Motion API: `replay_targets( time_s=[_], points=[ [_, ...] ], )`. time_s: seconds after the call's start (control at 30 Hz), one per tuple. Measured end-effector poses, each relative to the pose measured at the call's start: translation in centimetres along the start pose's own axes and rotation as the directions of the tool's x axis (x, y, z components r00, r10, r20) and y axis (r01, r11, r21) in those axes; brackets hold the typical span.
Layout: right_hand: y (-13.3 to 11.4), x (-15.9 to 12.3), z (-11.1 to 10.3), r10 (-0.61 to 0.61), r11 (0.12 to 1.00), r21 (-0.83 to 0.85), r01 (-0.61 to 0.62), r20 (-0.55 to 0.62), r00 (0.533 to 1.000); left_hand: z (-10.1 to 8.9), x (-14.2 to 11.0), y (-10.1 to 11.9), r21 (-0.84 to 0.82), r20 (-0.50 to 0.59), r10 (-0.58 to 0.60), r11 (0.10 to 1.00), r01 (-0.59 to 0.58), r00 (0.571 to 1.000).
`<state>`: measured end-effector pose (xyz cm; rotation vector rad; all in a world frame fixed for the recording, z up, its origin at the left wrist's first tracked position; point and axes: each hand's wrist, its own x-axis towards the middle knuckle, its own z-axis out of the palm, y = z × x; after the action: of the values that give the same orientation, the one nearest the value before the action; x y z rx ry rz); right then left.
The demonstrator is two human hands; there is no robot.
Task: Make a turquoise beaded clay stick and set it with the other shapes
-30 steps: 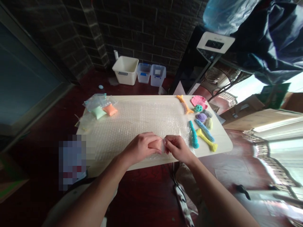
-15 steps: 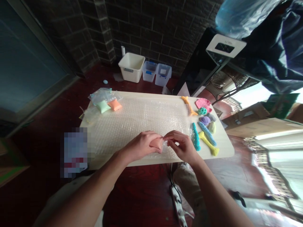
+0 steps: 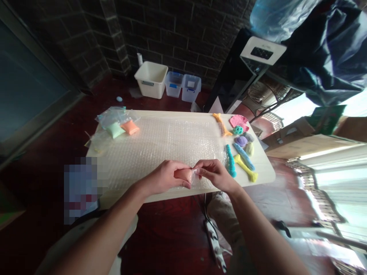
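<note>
A small clear packet of pinkish clay [image 3: 184, 175] is held just above the near edge of the table. My left hand [image 3: 163, 176] is closed around its body from the left. At the packet's right end, my right hand [image 3: 213, 173] pinches the clear plastic edge between thumb and forefinger. Beneath both hands lies a sheet of bubble wrap [image 3: 160, 141]. To the right of my right hand are a teal twisted clay piece [image 3: 230, 160], a yellow bone-shaped clay piece [image 3: 246, 168] and a blue clay strip [image 3: 244, 156].
A green packet [image 3: 115, 130] and an orange packet [image 3: 130, 127] lie at the table's far left beside clear bags. Orange [image 3: 222, 124], pink [image 3: 239, 121] and purple [image 3: 241, 141] clay shapes sit at far right. A cream bin [image 3: 151, 82] stands on the floor beyond.
My right thumb and forefinger have closed in on the packet's clear edge. The whole scene has shifted slightly left in view; the clay pieces on the table keep their places.
</note>
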<state>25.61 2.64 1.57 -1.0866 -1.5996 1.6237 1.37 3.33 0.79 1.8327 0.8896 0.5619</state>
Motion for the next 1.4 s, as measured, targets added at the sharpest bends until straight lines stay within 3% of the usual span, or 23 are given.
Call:
replay_targets(
  time_s=[0.13,0.23,0.33,0.47,0.57,0.7,0.9,1.03,1.4],
  points=[
    [0.0,-0.1,0.0,-0.004,1.0,-0.021,0.004,-0.029,1.0,-0.2,0.0,0.1,-0.095,0.1,-0.073,0.992,0.083,0.992],
    [0.2,-0.2,0.3,-0.052,0.985,-0.165,0.041,-0.062,0.997,-0.1,0.1,-0.2,-0.102,0.13,-0.088,0.99,0.102,0.988],
    [0.1,-0.3,0.6,-0.117,0.942,-0.326,0.078,-0.102,0.988,0.1,0.1,-0.3,-0.112,0.139,-0.09,0.988,0.106,0.986],
    [-0.2,-0.5,0.8,-0.207,0.91,-0.393,0.13,-0.16,0.965,0.3,0.3,0.2,-0.209,0.108,-0.084,0.972,0.105,0.991],
    [-0.4,-0.8,1.0,-0.259,0.915,-0.369,0.165,-0.223,0.94,0.3,0.6,0.6,-0.295,0.077,-0.033,0.954,0.055,0.996],
    [-0.6,-1.0,1.2,-0.209,0.959,-0.242,0.149,-0.242,0.948,0.5,0.9,0.4,-0.305,0.015,0.0,0.952,0.005,1.0],
    [-1.0,-1.2,0.6,-0.126,0.987,-0.116,0.107,-0.177,0.976,0.7,0.7,0.1,-0.31,0.002,-0.058,0.949,0.056,0.998],
    [-1.4,-1.5,0.5,-0.137,0.99,-0.063,0.126,-0.221,0.966,0.6,0.7,0.2,-0.365,0.014,-0.088,0.927,0.087,0.996],
    [-1.2,-1.6,1.1,-0.173,0.983,-0.092,0.16,-0.156,0.972,0.4,0.8,0.9,-0.364,0.041,-0.054,0.929,0.065,0.998]
  ],
)
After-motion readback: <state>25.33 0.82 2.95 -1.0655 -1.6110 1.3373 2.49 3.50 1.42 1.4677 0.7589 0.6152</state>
